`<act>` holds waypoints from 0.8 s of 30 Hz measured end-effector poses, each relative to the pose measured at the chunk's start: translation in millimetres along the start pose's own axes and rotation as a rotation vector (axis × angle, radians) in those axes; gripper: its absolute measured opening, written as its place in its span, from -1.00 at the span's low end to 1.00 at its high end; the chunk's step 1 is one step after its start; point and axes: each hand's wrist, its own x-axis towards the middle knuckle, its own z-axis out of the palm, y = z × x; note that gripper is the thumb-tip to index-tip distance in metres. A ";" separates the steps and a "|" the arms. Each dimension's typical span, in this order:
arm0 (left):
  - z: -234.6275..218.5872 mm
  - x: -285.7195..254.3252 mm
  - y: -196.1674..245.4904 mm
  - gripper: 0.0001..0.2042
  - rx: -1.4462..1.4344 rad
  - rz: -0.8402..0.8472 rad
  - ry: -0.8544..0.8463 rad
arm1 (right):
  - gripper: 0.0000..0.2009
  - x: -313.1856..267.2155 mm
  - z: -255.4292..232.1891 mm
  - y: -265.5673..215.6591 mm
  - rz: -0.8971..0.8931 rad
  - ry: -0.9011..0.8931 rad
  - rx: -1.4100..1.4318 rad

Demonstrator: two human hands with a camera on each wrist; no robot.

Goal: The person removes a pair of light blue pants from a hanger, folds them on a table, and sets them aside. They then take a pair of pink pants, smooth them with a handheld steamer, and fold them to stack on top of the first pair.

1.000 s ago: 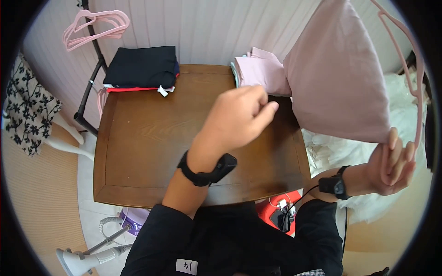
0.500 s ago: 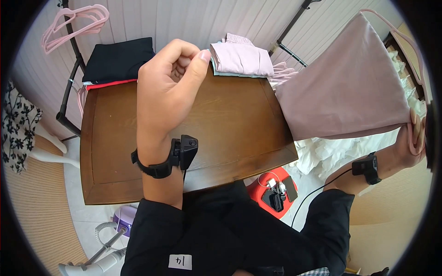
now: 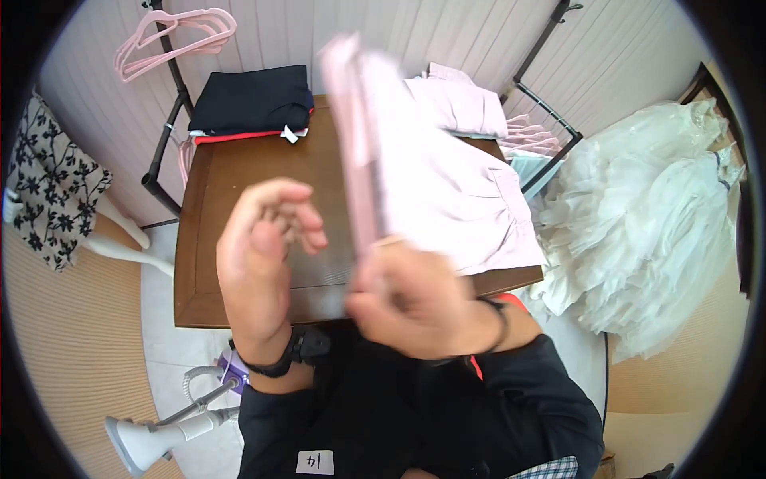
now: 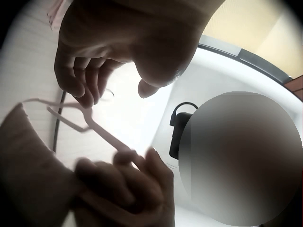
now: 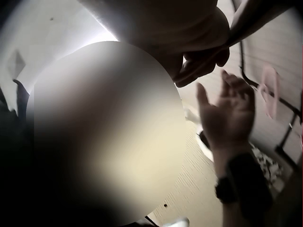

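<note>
The right hand (image 3: 411, 299) is raised in front of the chest, blurred, with its fingers curled round the lower end of a pink hanger (image 3: 355, 152) that carries a pale pink garment (image 3: 455, 191). The hanger rises from the fist, up and slightly left, edge-on to the head camera, while the garment spreads away to the right of it and hangs over the right part of the wooden table (image 3: 239, 199). In the left wrist view the same hanger (image 4: 90, 124) shows as a thin pink frame coming out of the gripping fingers (image 4: 128, 177) at the bottom of the picture. The left hand (image 3: 267, 247) is just beside the hanger on its left, palm turned toward it, fingers loosely bent and spread, holding nothing; its fingertips come close to the hanger's frame, but whether they touch it cannot be told. On the far left corner of the table lies a folded dark stack (image 3: 251, 100) with a red layer beneath, and on the far right a folded pink pile (image 3: 463, 104). More pink hangers (image 3: 171, 36) hang on a rack behind, a white frilly dress (image 3: 654, 231) lies to the right, and a garment steamer (image 3: 159, 435) stands on the floor at lower left.
</note>
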 end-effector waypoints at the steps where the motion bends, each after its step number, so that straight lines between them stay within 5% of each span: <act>1: -6.9 -11.5 -3.9 -0.58 0.011 -0.056 0.087 | -0.82 0.1 28.9 15.9 0.033 -0.041 -0.005; 3: -46.1 -38.5 -28.4 -0.49 0.235 -0.224 0.152 | -0.79 -7.3 81.8 55.4 0.143 -0.143 0.069; 5: -73.4 -71.3 -52.3 -0.55 0.115 -0.433 0.374 | -0.77 -21.5 110.5 79.2 0.098 -0.206 0.103; 9: -71.1 -112.3 -65.6 -0.45 0.153 -0.486 0.488 | -0.77 -40.0 114.2 99.0 -0.016 -0.426 0.134; 12: -81.8 -122.2 -81.5 -0.57 0.082 -0.437 0.397 | -0.75 -34.0 67.6 106.4 -0.016 -0.443 0.103; 16: -66.6 -101.5 -85.1 -0.64 -0.082 -0.500 0.561 | -0.72 -32.6 -14.7 110.3 0.123 -0.196 -0.269; 20: -72.7 -93.4 -92.1 -0.70 0.045 -0.505 0.506 | -0.66 -73.6 -102.9 164.0 0.452 0.234 -0.549; 24: -74.8 -83.9 -92.7 -0.72 0.112 -0.384 0.421 | -0.56 -117.2 -166.7 201.5 0.609 0.247 -0.925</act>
